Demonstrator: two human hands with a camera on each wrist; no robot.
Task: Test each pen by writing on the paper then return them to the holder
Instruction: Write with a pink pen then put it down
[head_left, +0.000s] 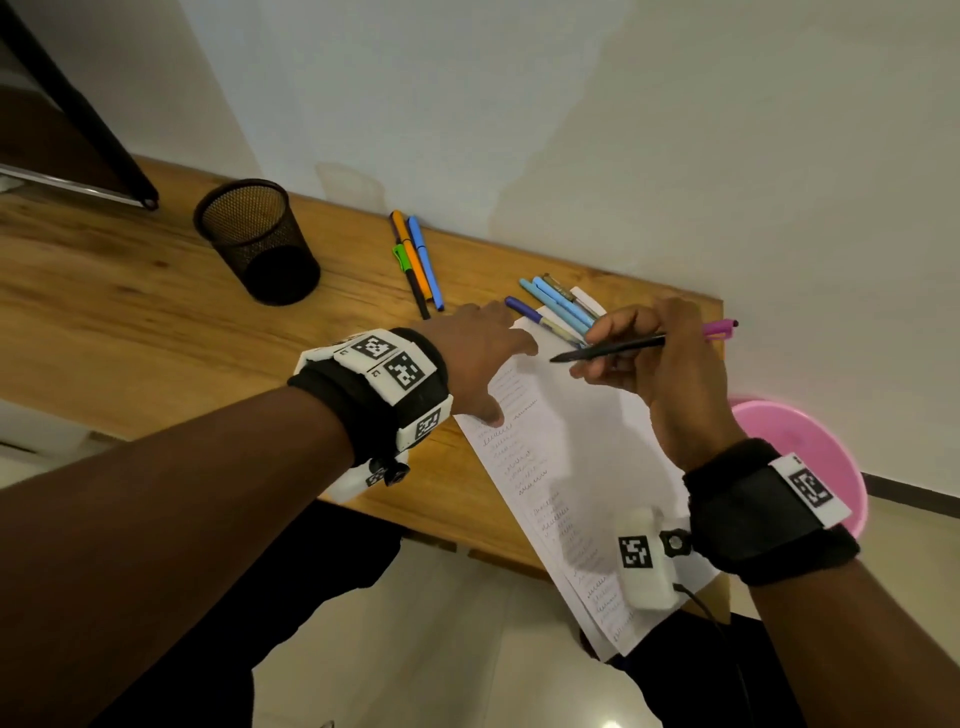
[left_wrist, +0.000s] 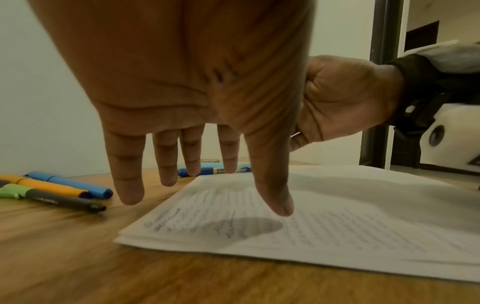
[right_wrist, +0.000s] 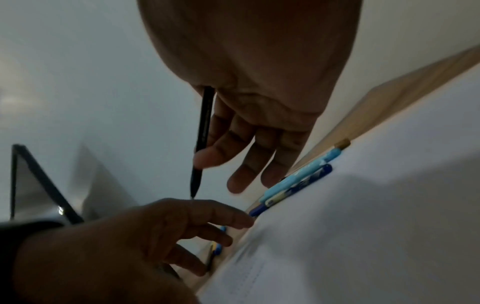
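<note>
We see the black pen (head_left: 608, 351) pinched in the right hand (head_left: 654, 364), its tip pointing toward the left hand (head_left: 475, 353) and held above the paper (head_left: 571, 457), not touching it. In the right wrist view the pen (right_wrist: 201, 142) runs down past the thumb, with the other fingers (right_wrist: 244, 162) loosely spread beside it.

The left hand is flat and wide, fingers straight and spread. From the left wrist view the fingers (left_wrist: 130, 181) hang just over the table (left_wrist: 64, 257) and the near edge of the paper (left_wrist: 337, 226), with the thumb's shadow falling on the written lines; we cannot tell whether any fingertip touches the sheet.

The paper lies under and between both hands, a small stack with rows of scribbles, its lower end hanging past the table edge.

Just beyond the two hands, a cluster of blue pens (head_left: 558, 309) lies partly on the top of the paper. Behind the right hand a purple pen (head_left: 722, 328) sticks out. Past the left hand's fingers lie an orange pen (head_left: 410, 254), a blue pen (head_left: 426, 262) and a green-capped pen (head_left: 408, 275), side by side. Farther off to the left hand's outer side stands the black mesh holder (head_left: 257, 239), upright.

Below the right wrist, off the table, sits a pink bowl (head_left: 810, 447).
</note>
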